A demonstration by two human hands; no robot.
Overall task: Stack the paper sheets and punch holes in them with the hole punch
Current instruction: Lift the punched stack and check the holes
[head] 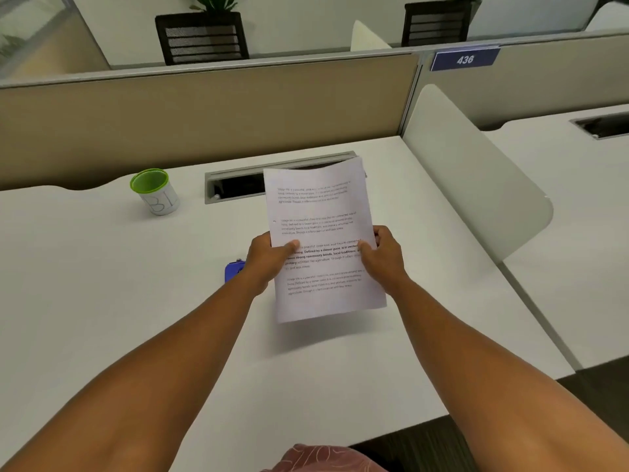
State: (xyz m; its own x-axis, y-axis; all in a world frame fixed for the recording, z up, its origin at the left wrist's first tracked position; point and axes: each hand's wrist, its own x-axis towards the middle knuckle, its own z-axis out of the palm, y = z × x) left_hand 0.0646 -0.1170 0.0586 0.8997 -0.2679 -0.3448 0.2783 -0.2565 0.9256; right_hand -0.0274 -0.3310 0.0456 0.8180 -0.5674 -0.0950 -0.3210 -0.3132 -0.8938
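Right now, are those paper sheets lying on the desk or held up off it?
Held up. Both hands grip the paper sheets at their side edges, thumbs in front, and the sheets' shadow falls on the desk below them.

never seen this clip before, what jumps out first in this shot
The stack of printed paper sheets at the centre stands out, gripped at its side edges by the left hand and right hand above the white desk. A green-rimmed cup stands at back left, and a blue hole punch peeks out behind the left wrist.
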